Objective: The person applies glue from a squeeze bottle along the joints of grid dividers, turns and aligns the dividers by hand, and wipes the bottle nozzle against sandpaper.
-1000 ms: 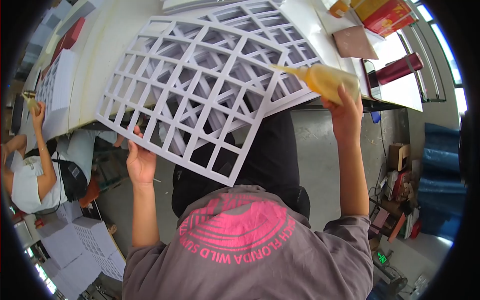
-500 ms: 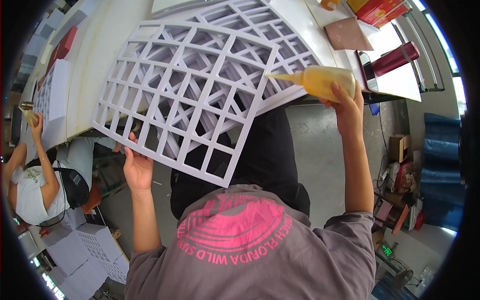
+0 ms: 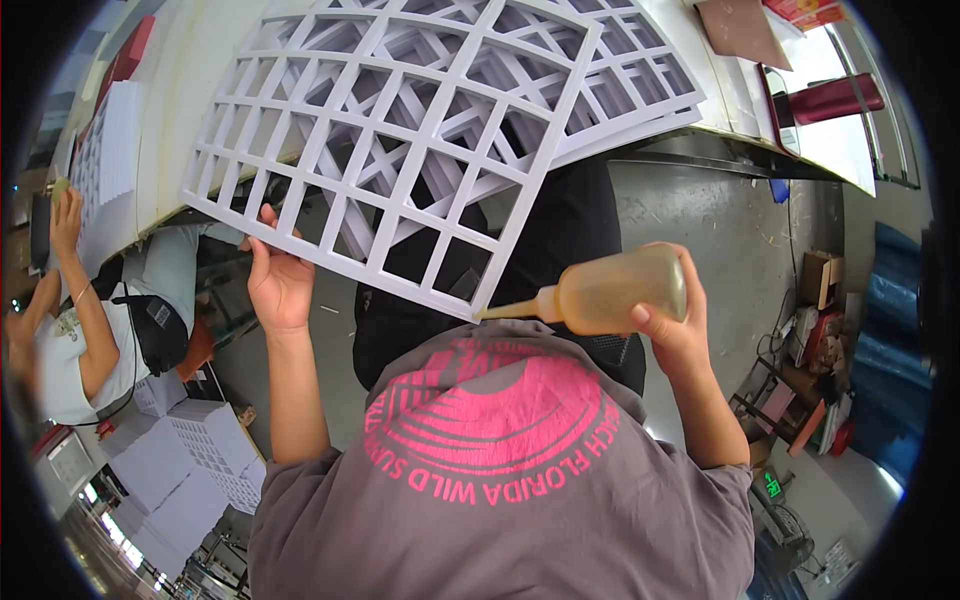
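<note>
A white lattice frame (image 3: 375,195) lies tilted across other white lattice frames (image 3: 640,85) on the table. My left hand (image 3: 281,282) grips its lower left edge, thumb below and fingertips at the rim. My right hand (image 3: 680,325) is wrapped round a squeeze bottle (image 3: 620,290) of yellowish liquid. The bottle lies nearly level, and its thin nozzle tip is at the frame's lower right corner, close above my shirt. Whether liquid is coming out is too small to tell.
The white table (image 3: 165,150) holds a stack of lattice pieces (image 3: 112,150) at the left, and a dark red flask (image 3: 835,98) and a brown sheet (image 3: 738,30) at the right. A co-worker (image 3: 90,330) sits at the far left. White stacks (image 3: 165,480) stand behind.
My right hand has brought the bottle down from the frame's upper right side to its lower right corner. The view has shifted, and my left hand still holds the frame's edge.
</note>
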`<state>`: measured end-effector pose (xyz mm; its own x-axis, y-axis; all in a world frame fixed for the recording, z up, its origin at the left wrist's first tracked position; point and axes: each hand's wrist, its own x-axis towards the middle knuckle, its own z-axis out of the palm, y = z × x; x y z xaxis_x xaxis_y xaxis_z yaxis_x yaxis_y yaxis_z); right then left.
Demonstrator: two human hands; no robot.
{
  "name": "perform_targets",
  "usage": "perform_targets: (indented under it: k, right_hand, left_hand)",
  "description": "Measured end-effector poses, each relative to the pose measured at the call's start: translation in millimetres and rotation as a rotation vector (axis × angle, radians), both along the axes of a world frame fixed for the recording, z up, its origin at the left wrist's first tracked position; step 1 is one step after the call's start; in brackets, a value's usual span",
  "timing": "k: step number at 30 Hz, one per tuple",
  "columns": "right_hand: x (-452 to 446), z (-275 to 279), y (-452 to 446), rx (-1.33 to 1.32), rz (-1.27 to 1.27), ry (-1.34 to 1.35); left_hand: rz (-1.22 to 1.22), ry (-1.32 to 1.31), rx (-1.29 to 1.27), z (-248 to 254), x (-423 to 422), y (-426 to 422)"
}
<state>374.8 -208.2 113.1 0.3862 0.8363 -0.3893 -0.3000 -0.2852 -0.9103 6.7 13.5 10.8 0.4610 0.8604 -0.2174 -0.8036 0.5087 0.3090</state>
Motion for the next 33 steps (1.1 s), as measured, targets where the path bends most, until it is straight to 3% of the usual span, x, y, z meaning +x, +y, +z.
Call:
perform_targets:
  k: [5, 9, 14, 18, 21, 24, 28, 33]
  right_hand:
    - [22, -9, -3, -0.081, 0.092, 0.378]
    - [42, -7, 13, 0.052, -0.155, 0.369]
    - [65, 2, 38, 0.181, -0.245, 0.393]
    - [88, 4, 59, 0.285, -0.296, 0.458]
    - [109, 6, 73, 0.372, -0.361, 0.459]
    - [127, 3, 87, 0.392, -0.448, 0.397]
    - [149, -12, 116, 0.427, -0.529, 0.341]
    - [160, -23, 169, 0.557, -0.524, 0.562]
  left_hand:
    - [0.033, 0.049, -0.023, -2, -3, 1]
    - [0.035, 0.034, -0.023, -6, -10, 4]
    - [0.033, 0.144, 0.077, -2, -13, 10]
    - [-0.014, 0.049, 0.249, 5, -18, 15]
    - [0.008, -0.117, 0.225, 18, -21, 16]
    - [0.067, -0.007, 0.34, 18, -25, 18]
    - [0.138, 0.068, 0.179, 15, -19, 14]
    - [0.216, 0.159, 0.087, 12, -15, 13]
